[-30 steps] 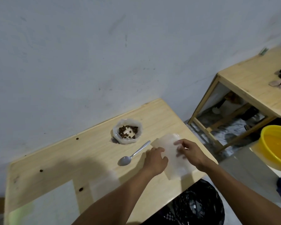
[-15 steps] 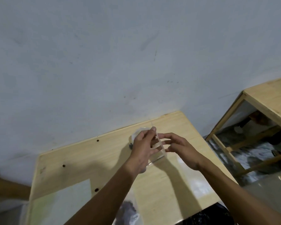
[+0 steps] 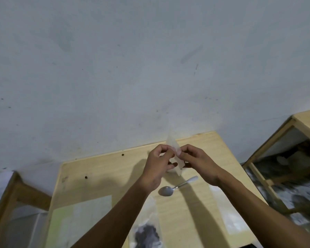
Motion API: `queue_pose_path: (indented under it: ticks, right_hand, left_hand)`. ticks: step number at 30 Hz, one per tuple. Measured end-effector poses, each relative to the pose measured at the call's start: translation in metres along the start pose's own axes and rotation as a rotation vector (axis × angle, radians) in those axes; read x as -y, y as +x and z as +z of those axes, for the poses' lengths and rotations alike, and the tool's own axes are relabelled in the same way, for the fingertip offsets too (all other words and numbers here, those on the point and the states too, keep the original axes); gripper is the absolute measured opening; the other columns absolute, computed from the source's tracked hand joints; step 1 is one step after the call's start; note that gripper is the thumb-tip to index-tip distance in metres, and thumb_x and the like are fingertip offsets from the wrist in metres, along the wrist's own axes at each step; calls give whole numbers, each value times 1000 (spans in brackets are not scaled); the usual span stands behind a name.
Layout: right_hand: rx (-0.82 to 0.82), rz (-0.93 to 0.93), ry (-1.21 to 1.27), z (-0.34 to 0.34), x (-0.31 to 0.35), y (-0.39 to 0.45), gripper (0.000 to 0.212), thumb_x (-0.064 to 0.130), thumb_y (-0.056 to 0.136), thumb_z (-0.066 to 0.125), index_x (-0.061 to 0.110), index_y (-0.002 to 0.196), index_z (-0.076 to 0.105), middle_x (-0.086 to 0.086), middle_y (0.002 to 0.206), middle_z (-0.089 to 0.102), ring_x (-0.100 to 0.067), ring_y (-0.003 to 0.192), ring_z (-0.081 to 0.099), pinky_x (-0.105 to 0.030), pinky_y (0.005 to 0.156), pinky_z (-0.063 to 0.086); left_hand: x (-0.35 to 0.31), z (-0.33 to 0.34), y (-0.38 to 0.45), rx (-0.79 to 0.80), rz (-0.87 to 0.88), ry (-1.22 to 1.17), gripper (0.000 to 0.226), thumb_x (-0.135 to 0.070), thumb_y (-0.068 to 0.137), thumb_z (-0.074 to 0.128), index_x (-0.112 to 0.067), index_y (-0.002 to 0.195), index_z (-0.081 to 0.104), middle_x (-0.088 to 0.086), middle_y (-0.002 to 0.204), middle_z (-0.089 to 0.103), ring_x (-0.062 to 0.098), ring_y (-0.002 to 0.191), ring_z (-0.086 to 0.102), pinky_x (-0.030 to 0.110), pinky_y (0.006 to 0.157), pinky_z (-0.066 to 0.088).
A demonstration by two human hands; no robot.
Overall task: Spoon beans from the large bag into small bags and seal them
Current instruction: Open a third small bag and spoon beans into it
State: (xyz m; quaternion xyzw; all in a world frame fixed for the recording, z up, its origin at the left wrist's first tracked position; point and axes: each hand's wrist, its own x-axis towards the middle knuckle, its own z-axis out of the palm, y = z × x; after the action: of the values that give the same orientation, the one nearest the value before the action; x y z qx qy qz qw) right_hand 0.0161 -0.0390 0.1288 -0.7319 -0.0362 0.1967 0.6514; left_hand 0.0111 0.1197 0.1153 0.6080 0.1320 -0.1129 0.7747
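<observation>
Both my hands are raised over the tabletop [image 3: 100, 176], my left hand [image 3: 157, 164] and my right hand [image 3: 198, 162] each pinching the edge of one small clear bag [image 3: 174, 153] between thumb and fingertips, as if to part its mouth. It holds no beans that I can see, and it stands on edge, upper corner toward the wall [image 3: 150, 59].

Biggest risk, as I judge it: the film is thin and slick, so the two layers may stay stuck together, or the bag may slip out of my pinch and drop onto the white container [image 3: 170, 170] half hidden behind my fingers. Whether that is the large bag of beans, I cannot tell from here. Pulling too hard could tear the mouth and spoil the seal later.

A smaller risk lies below: the metal spoon [image 3: 175, 187] rests near my wrists, bowl toward me, and a careless forearm could knock it.

Around me is a pale, scuffed wall, with the light wooden tabletop against it. A second wooden table [image 3: 304, 120] stands to the right. At the near edge lie a small bag already holding dark beans [image 3: 147, 233] and a flat clear bag [image 3: 227, 212].
</observation>
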Motion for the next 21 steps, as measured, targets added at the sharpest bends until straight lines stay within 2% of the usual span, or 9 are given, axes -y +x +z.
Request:
queue_pose_path:
  ticks: [4, 8, 12, 14, 17, 19, 21]
  right_hand:
    - [-123, -58, -139, 5, -1, 4, 16, 19, 93, 64, 5, 93, 70, -1, 83, 72, -12, 70, 61, -24, 65, 48]
    - [-213, -87, -287, 9, -5, 8, 13, 26, 88, 71, 14, 86, 75, 3, 80, 76, -6, 69, 68, -23, 65, 52]
    - [-216, -58, -278, 11, -8, 11, 8, 23, 86, 73, 18, 81, 78, 9, 70, 73, -1, 59, 61, -14, 58, 46]
    - [-193, -35, -195, 9, -8, 11, 11, 20, 88, 72, 14, 80, 79, 3, 69, 72, -6, 59, 59, -19, 60, 48]
    - [-201, 3, -81, 7, -11, 14, 17, 16, 90, 68, 6, 78, 76, -14, 74, 72, -16, 63, 61, -34, 65, 53]
    - [-272, -5, -138, 10, -16, 18, 20, 17, 90, 66, 9, 73, 74, -8, 68, 71, -14, 59, 61, -37, 64, 54]
    - [-354, -49, -303, 14, -20, 19, 21, 20, 91, 64, 13, 72, 68, 0, 63, 68, -7, 54, 58, -31, 60, 51]
  left_hand:
    - [4, -1, 3, -44, 15, 82, 6, -12, 90, 65, -8, 87, 61, 6, 101, 65, 18, 89, 70, 38, 82, 61]
    - [4, -1, 6, -50, 26, 44, 12, -18, 91, 69, -10, 92, 60, 5, 99, 68, 12, 83, 71, 32, 75, 60]
    - [3, -4, 10, -61, 47, 73, 18, -19, 90, 71, -4, 90, 61, 3, 96, 67, 10, 74, 70, 30, 71, 58]
    - [2, -6, 13, -54, 55, 102, 18, -17, 91, 70, -1, 90, 61, 4, 93, 67, 8, 74, 71, 31, 73, 59]
    - [1, -6, 16, -57, 65, 167, 20, -15, 92, 68, 4, 93, 63, 3, 95, 68, 6, 72, 72, 33, 77, 61]
    - [0, -5, 17, -90, 60, 230, 18, -17, 91, 69, 1, 91, 65, 3, 97, 69, 9, 70, 73, 40, 80, 62]
    - [2, -4, 18, -147, 54, 290, 15, -18, 88, 69, -4, 84, 64, 1, 85, 70, 10, 65, 72, 46, 80, 61]
